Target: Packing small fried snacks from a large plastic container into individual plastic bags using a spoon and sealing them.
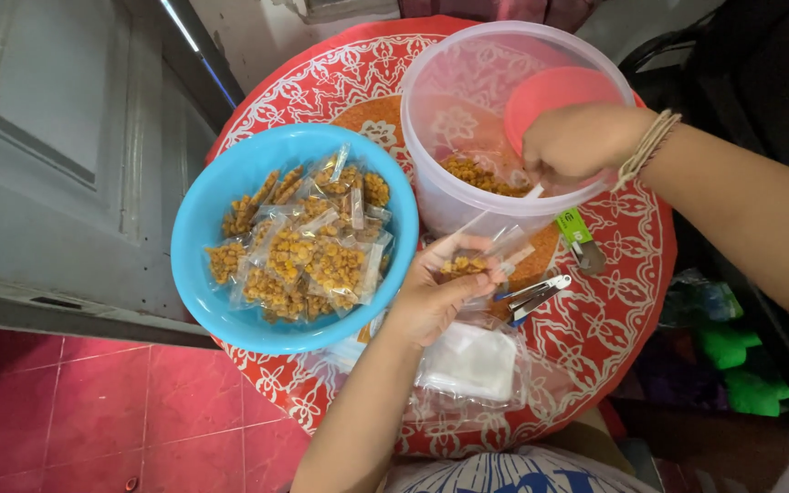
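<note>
Snack grains (478, 173) lie at the bottom of the clear tub (468, 82), and our right hand (577, 141) reaches inside it, fingers closed on a white scoop handle (533, 190) beside a pink lid (554, 91). Our left hand (431, 297) pinches a small clear bag (469, 260), partly filled, just in front of the tub. Beside it the blue bowl (203, 219) holds many filled packets (308, 251); a stapler (536, 297) and empty bags (472, 361) rest on the red patterned table (614, 310).
</note>
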